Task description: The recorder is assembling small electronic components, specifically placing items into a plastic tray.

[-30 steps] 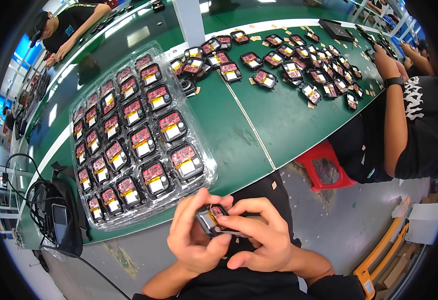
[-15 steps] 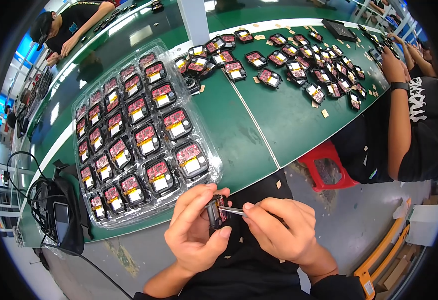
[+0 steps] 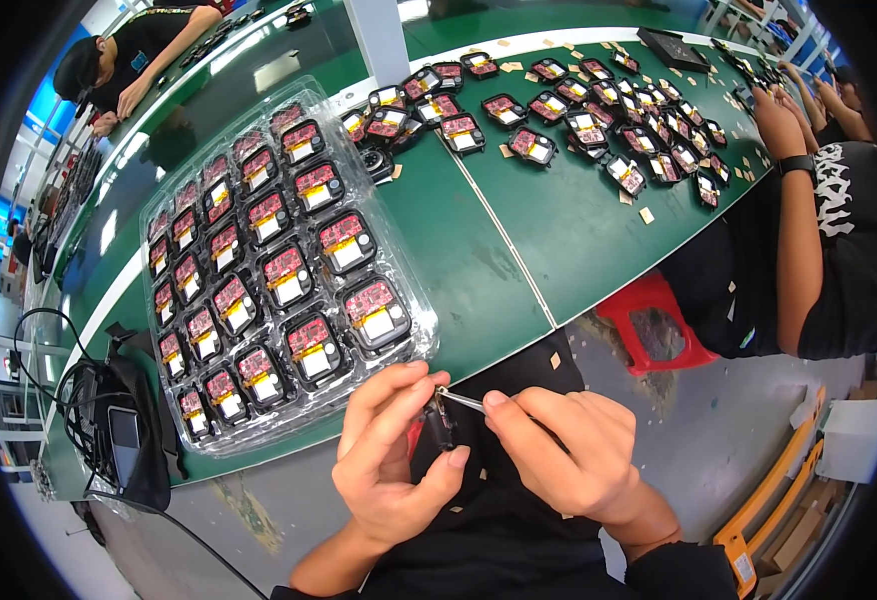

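My left hand (image 3: 389,465) grips a smartwatch case (image 3: 441,425) by its edges, thumb below and fingers above, beyond the front edge of the bench. The case stands nearly edge-on to the view, so little of its inside shows. In my right hand (image 3: 569,445) a pair of metal tweezers (image 3: 462,400) is pinched between thumb and fingers. Their tips touch the upper part of the case, at a small pale spot too tiny to make out. Left of the hands lies a clear plastic tray (image 3: 421,325) with rows of open cases showing red circuit boards, yellow tape and white blocks.
Many loose watch cases (image 3: 589,128) lie on the green bench (image 3: 489,270) at the right, among small tan pieces. A black bag (image 3: 139,430) with cables sits at the left. A co-worker (image 3: 809,240) sits at right by a red stool (image 3: 649,330); another person (image 3: 149,55) works far left.
The watch case has turned further edge-on in my left hand. The tweezer tips have shifted up and slightly left, toward its upper end. The view has moved slightly.
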